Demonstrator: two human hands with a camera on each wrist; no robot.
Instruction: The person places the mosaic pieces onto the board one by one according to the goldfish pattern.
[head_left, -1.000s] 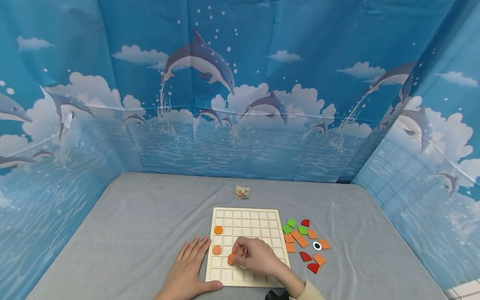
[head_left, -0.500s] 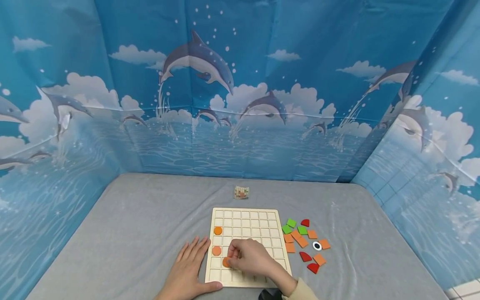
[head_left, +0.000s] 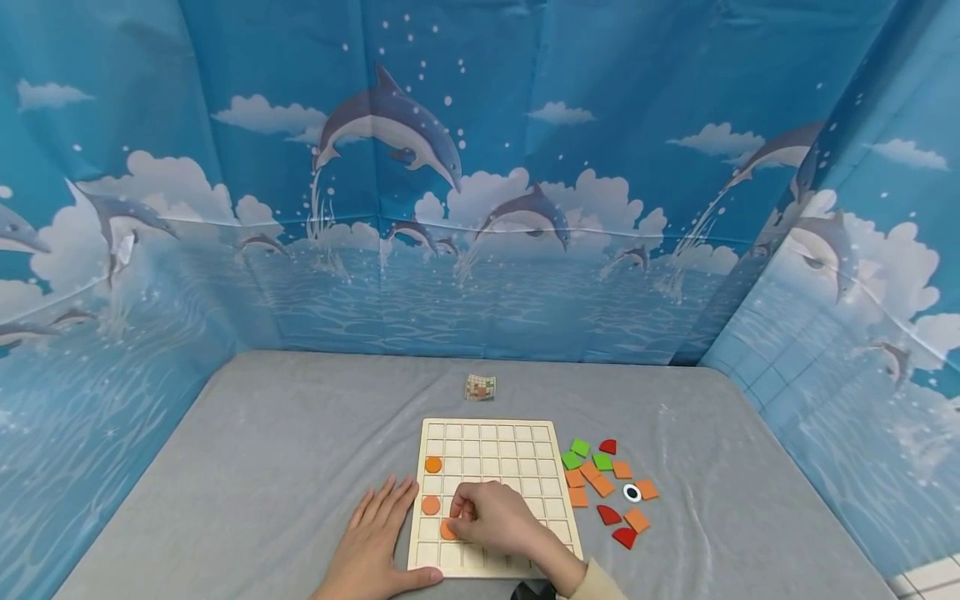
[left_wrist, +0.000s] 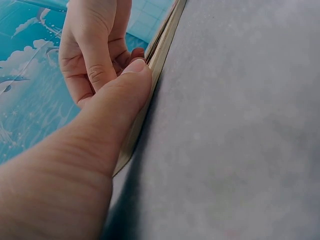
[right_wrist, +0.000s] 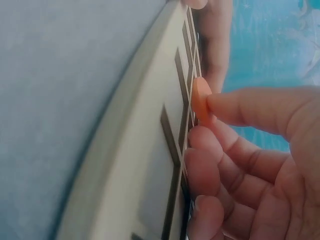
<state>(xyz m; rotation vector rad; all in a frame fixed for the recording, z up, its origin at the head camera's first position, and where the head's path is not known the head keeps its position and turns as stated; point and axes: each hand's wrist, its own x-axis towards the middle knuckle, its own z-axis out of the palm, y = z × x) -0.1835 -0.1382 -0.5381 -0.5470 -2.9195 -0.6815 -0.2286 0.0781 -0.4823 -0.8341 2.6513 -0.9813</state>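
Observation:
A pale wooden grid board [head_left: 490, 431] lies on the grey cloth. My right hand [head_left: 497, 518] pinches an orange disc [right_wrist: 201, 97] by its edge, with the thumb on one side. In the right wrist view the disc stands tilted against the grid's surface. In the head view it lies over the second column, near the board's lower left. Two more orange discs, one upper [head_left: 432, 464] and one lower [head_left: 431, 505], sit in cells of the leftmost column. My left hand [head_left: 375, 537] rests flat with spread fingers at the board's left edge, its thumb touching the near left corner.
Right of the board lie loose orange squares [head_left: 602, 485], green squares [head_left: 580, 447], red quarter-circles [head_left: 624, 537] and a white ring-shaped piece with a dark centre [head_left: 632, 492]. A small printed card [head_left: 480, 387] lies beyond the board. A dolphin-print curtain [head_left: 480, 300] surrounds the table.
My right hand has moved slightly left with the orange disc, from the third column's edge to the second column. The left hand stays at the board's edge.

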